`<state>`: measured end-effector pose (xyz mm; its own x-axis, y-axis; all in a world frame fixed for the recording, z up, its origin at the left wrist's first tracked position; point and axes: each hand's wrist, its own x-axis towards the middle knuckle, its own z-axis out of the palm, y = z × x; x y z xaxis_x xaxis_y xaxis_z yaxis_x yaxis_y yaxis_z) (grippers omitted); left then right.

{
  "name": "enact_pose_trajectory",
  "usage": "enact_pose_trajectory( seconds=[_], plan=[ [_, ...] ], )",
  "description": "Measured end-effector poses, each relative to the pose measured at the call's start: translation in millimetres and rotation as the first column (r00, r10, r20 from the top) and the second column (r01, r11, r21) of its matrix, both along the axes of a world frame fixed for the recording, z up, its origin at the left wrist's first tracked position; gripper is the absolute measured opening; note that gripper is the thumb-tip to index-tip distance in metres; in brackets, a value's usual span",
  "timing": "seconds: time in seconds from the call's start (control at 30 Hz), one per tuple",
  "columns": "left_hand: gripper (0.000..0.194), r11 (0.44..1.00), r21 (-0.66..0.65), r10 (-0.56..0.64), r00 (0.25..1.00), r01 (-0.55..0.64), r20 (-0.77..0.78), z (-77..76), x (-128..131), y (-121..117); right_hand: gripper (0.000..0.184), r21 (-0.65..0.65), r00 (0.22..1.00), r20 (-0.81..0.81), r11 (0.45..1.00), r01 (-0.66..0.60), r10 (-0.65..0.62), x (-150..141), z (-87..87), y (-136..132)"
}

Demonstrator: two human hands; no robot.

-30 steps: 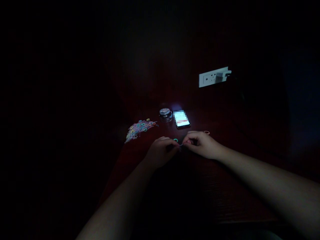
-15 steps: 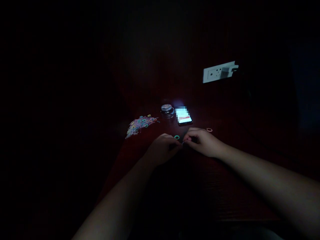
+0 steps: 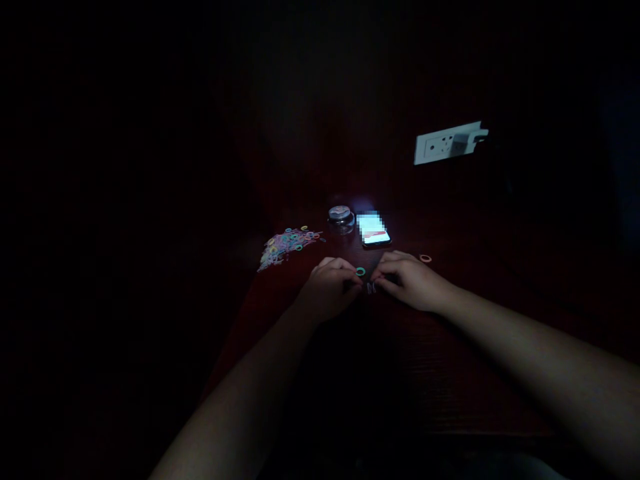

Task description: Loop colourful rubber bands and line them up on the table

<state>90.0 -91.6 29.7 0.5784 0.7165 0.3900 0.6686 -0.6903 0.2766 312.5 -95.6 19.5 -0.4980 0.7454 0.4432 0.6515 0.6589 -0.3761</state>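
Note:
Low over the dark red table, my left hand (image 3: pixel 330 287) is curled with thumb and forefinger drawn close; whatever they may pinch is too small to make out. Facing it, my right hand (image 3: pixel 413 283) has its fingertips closed at the edge of a small pale elastic band (image 3: pixel 371 288), which shows as two short whitish strips in the gap between the hands. Just beyond the fingertips lies a green elastic band (image 3: pixel 361 272). An orange elastic band (image 3: pixel 425 259) rests behind my right hand. Dim light hides the finer details.
A heap of colourful elastic bands (image 3: pixel 290 247) spreads near the table's left edge. Behind the hands stand a clear lidded jar (image 3: pixel 341 221) and a lit phone (image 3: pixel 374 230). A wall socket (image 3: pixel 445 145) with a plug is at upper right.
My hands have drawn slightly apart. The pale band, earlier stretched between both sets of fingertips, now shows in the gap, clear of my left fingers. The view has shifted slightly.

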Motion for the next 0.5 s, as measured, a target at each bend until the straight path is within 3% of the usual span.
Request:
enact_pose_trajectory(
  seconds=[0.5],
  plan=[
    [0.01, 0.997, -0.038, -0.063, 0.998, 0.062, -0.009, -3.7, 5.5, -1.9, 0.015, -0.017, 0.997, 0.074, 0.999, 0.035, -0.034, -7.7, -2.3, 2.8]
  ],
)
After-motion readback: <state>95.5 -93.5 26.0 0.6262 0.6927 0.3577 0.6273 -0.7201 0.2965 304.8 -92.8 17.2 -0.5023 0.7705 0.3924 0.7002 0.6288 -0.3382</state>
